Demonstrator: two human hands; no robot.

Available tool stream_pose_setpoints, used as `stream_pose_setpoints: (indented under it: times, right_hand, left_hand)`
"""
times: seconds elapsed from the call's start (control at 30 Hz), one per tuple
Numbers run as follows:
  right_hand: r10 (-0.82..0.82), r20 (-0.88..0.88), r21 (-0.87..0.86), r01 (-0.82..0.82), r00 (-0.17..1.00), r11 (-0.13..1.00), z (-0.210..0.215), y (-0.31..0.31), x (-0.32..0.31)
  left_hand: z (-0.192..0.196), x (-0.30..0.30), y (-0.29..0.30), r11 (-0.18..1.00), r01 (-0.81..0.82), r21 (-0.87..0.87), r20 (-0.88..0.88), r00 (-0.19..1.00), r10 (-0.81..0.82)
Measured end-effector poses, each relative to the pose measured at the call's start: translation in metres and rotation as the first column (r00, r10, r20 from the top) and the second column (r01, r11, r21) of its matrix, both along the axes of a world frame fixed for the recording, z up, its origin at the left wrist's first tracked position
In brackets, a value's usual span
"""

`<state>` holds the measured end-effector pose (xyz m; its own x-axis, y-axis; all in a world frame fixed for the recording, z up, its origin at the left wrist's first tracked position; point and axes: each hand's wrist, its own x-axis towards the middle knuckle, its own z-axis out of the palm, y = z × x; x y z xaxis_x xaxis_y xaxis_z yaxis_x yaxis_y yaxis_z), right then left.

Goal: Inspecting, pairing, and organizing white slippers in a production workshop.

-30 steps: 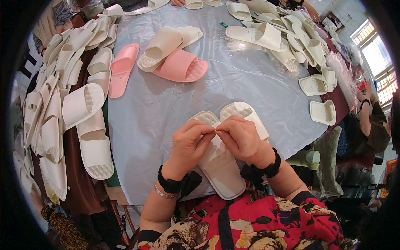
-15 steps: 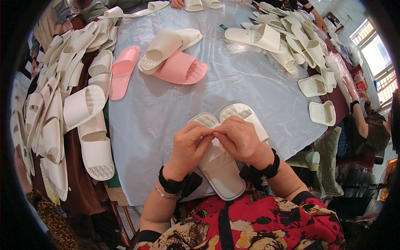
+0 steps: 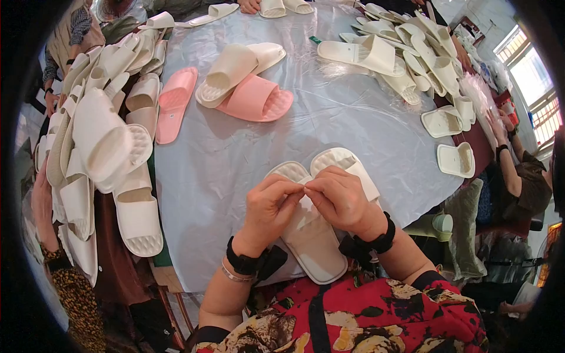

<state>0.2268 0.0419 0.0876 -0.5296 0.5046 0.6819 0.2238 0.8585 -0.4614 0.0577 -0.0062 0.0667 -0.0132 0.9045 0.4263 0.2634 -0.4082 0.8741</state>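
Note:
A pair of white slide slippers [image 3: 315, 241] lies side by side on the grey-blue table cover [image 3: 235, 170], close to my body. My left hand [image 3: 271, 209] and my right hand [image 3: 338, 197] meet above the slippers' straps, fingertips pinched together on something too small to make out. Both hands rest on or just over the slippers. Black bands sit on both wrists.
A pink slide [image 3: 256, 100] and a cream slide [image 3: 232, 70] lie mid-table, another pink one [image 3: 173, 103] to their left. Many white slippers are piled along the left edge [image 3: 106, 141] and far right [image 3: 412, 59]. Another person [image 3: 524, 176] sits at the right.
My hands stay pinched together over the white pair, with barely any movement. The view has shifted slightly.

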Motion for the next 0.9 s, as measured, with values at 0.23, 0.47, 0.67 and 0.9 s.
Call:
stream_pose_setpoints:
  times: [0.23,0.47,0.67,0.9]
  right_hand:
    - [-0.001,0.034,-0.028,0.002,0.999,1.000,0.000,-0.002,-0.001]
    - [-0.096,0.090,-0.049,0.100,0.991,0.994,-0.005,-0.003,0.000]
    - [-0.105,0.138,0.011,0.105,0.985,0.994,-0.006,-0.001,-0.002]
    - [-0.121,0.214,-0.017,0.127,0.969,0.992,-0.003,-0.002,0.000]
  left_hand:
    - [-0.002,0.000,-0.001,1.000,-0.009,-0.002,-0.004,1.000,0.009]
    - [-0.004,0.001,-0.001,0.999,-0.012,-0.053,-0.019,1.000,0.011]
    - [-0.003,0.002,-0.001,0.994,-0.056,-0.090,0.040,0.997,0.060]
    - [-0.008,0.003,-0.003,0.991,-0.051,-0.120,0.138,0.988,0.068]
